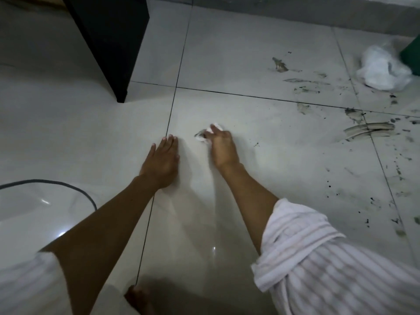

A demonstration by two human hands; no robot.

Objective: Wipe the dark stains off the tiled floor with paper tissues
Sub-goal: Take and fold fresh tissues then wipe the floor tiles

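right hand (221, 146) grips crumpled tissue (208, 133), pressed on small stain (200, 133) at its 10 o'clock | left hand (162, 161) flat on floor (238, 64), fingers straight | heavy smears (368, 129) at 3 o'clock, right hand nearer
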